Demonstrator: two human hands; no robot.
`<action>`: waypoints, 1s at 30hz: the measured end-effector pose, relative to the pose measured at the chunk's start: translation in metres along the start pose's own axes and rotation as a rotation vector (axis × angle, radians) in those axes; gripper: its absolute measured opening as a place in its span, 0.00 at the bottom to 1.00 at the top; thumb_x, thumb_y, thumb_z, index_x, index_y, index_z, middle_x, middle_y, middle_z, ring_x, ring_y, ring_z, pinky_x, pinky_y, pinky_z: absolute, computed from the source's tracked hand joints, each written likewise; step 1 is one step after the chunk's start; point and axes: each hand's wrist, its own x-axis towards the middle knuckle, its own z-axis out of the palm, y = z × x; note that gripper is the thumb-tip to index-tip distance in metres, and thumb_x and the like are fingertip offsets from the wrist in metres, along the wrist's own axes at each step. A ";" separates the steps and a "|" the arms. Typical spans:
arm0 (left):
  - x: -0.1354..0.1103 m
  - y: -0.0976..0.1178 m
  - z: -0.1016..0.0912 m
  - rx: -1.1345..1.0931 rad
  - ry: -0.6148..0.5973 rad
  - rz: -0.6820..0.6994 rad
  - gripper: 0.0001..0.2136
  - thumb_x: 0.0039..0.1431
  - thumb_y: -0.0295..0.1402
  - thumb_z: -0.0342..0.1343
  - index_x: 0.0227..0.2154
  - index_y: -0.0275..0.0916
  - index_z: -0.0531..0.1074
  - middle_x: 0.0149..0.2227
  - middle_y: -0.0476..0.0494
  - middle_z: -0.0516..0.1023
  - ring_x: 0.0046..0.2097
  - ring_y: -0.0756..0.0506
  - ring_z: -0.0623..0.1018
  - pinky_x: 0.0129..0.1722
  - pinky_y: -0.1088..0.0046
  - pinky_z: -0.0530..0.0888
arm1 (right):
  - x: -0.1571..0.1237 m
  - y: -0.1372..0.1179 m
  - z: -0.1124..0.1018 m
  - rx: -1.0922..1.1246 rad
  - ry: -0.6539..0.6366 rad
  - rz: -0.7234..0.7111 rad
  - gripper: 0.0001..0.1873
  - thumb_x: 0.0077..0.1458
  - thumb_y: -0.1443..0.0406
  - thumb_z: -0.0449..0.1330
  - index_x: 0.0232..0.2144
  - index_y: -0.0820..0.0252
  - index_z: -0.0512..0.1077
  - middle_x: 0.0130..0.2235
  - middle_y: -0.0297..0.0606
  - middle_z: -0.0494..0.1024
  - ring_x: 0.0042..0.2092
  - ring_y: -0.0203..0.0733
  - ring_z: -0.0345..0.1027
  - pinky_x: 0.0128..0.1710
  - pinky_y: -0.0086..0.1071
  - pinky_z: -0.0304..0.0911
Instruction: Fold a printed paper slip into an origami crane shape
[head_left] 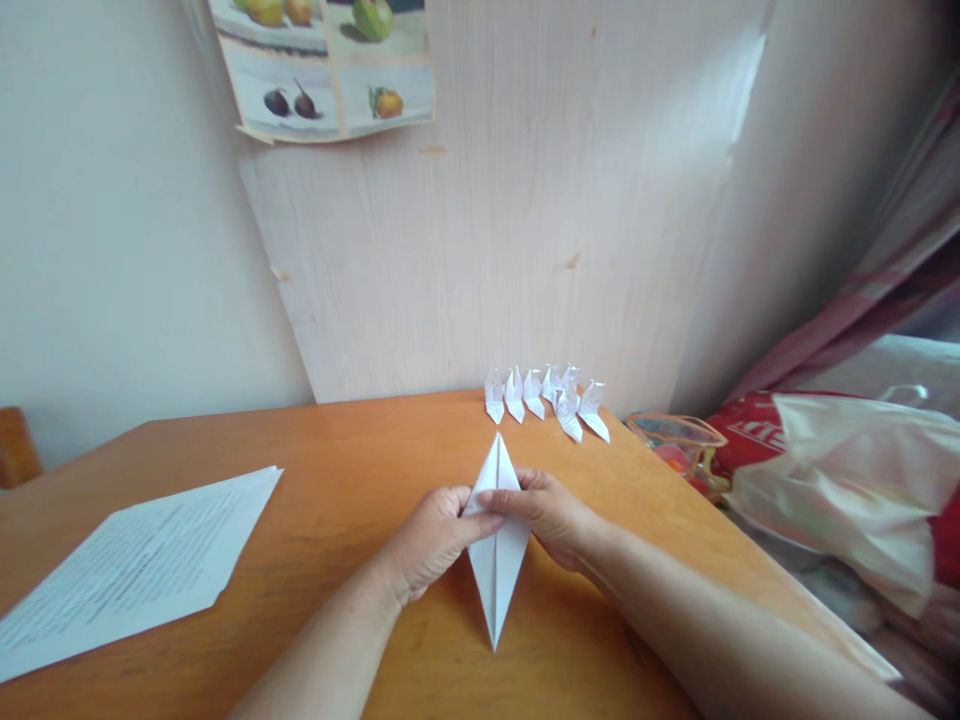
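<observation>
A white paper folded into a long narrow diamond (496, 570) lies on the orange wooden table (360, 480), its points toward and away from me. My left hand (431, 540) pinches its left edge near the middle, fingers curled. From the other side my right hand (544, 512) reaches over, fingers closed on the upper flap. Both hands grip the same folded paper.
Several small folded white paper figures (546, 400) stand in a row at the table's far edge against a pale wood panel. Printed sheets (135, 565) lie at the left. A plastic bag (840, 480) and a glass dish (679, 445) sit off the table's right edge.
</observation>
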 end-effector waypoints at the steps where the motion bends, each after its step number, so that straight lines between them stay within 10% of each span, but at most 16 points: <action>1: -0.001 0.000 0.001 0.001 -0.004 0.002 0.16 0.54 0.40 0.67 0.41 0.33 0.79 0.43 0.39 0.82 0.44 0.39 0.79 0.44 0.66 0.72 | 0.000 0.001 0.001 0.014 0.014 -0.004 0.18 0.43 0.59 0.74 0.34 0.63 0.77 0.33 0.39 0.80 0.31 0.39 0.71 0.35 0.33 0.64; 30: -0.006 0.003 0.007 0.008 -0.071 -0.052 0.15 0.51 0.42 0.67 0.33 0.34 0.77 0.31 0.44 0.79 0.31 0.47 0.75 0.31 0.74 0.68 | 0.009 -0.040 -0.032 0.093 0.389 -0.184 0.18 0.54 0.51 0.64 0.33 0.60 0.77 0.30 0.38 0.73 0.29 0.37 0.60 0.27 0.32 0.54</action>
